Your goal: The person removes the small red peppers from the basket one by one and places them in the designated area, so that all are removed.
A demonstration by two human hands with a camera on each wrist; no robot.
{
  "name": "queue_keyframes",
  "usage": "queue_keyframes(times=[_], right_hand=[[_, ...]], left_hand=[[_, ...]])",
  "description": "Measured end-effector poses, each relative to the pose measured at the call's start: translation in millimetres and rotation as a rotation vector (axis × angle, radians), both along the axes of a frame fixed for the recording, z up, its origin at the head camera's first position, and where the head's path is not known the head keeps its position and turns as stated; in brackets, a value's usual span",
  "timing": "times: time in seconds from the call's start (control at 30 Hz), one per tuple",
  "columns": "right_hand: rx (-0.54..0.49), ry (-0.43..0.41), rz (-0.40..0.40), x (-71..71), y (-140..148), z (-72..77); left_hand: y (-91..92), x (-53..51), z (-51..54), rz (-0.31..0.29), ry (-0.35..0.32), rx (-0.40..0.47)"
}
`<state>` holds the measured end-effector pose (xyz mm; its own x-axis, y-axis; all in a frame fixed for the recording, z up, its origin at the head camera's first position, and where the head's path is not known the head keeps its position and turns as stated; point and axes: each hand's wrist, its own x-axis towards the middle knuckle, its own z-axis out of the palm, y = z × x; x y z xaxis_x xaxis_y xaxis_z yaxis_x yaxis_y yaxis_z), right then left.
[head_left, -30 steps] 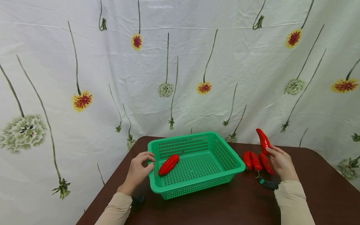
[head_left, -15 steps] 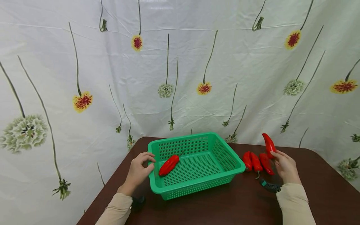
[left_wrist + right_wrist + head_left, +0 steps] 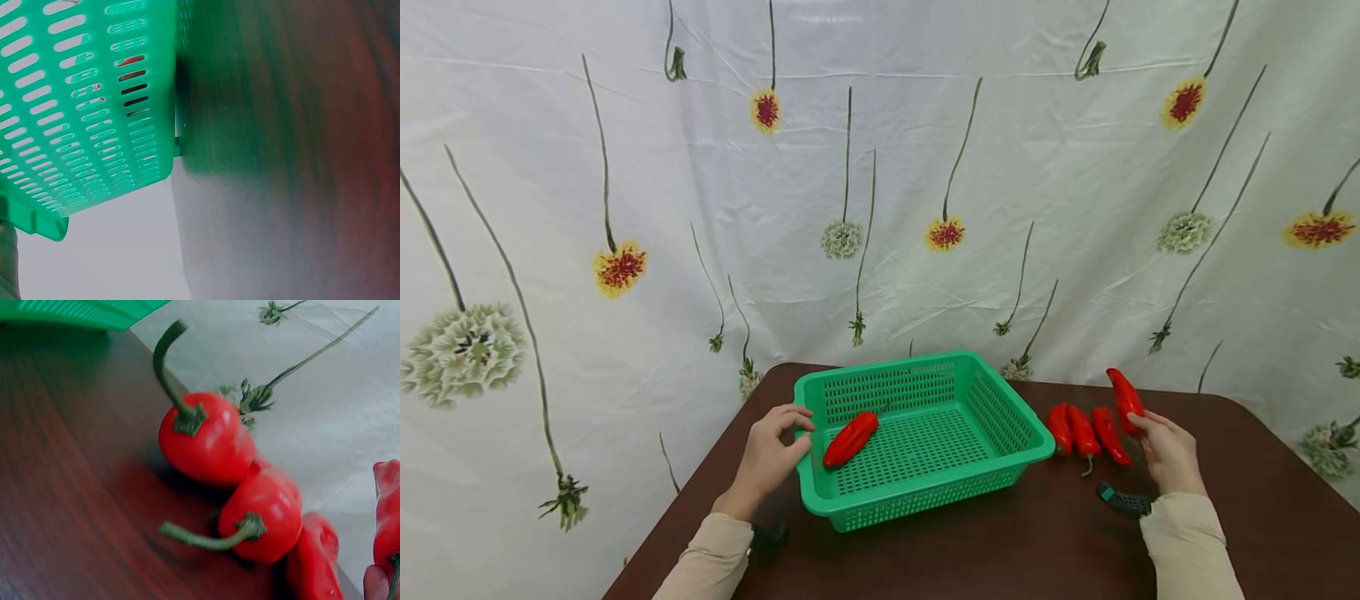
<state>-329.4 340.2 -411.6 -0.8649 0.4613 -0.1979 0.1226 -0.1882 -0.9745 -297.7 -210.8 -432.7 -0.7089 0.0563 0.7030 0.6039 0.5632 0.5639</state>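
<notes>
My left hand (image 3: 771, 450) grips the left rim of a green slotted plastic basket (image 3: 925, 492), its fingers bent over the edge. A red pepper (image 3: 851, 439) lies inside, near the basket's left end. At the right, my right hand (image 3: 1172, 454) holds another red pepper (image 3: 1123, 395) above the table, its pointed tip up and leaning left. In the right wrist view, that held pepper (image 3: 387, 515) shows at the right edge with a fingertip against it. Between basket and right hand, three peppers lie side by side: the left one (image 3: 203, 444), middle one (image 3: 269, 515) and right one (image 3: 315, 556).
Everything stands on a dark brown wooden table (image 3: 970, 554). A white cloth (image 3: 880, 292) printed with flowers hangs behind its back edge. A black strap device (image 3: 1126, 502) sits at my right wrist, low over the table.
My right hand has moved slightly right and lower with its pepper, away from the three on the table. My left hand and the basket stay where they were.
</notes>
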Motion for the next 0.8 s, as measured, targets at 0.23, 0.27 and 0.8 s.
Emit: queue_keyframes(times=[0.23, 0.27, 0.8], right_hand=[[0.038, -0.012, -0.018, 1.5, 4.2, -7.5], [0.047, -0.011, -0.016, 2.4, 4.5, -8.5], [0.201, -0.084, -0.039, 9.0, 7.3, -18.8]], left_hand=[[-0.5, -2.0, -1.4, 0.007, 0.015, -0.001], [-0.4, -1.9, -1.7, 0.008, 0.016, 0.000], [-0.8, -1.7, -2.6, 0.007, 0.022, -0.005]])
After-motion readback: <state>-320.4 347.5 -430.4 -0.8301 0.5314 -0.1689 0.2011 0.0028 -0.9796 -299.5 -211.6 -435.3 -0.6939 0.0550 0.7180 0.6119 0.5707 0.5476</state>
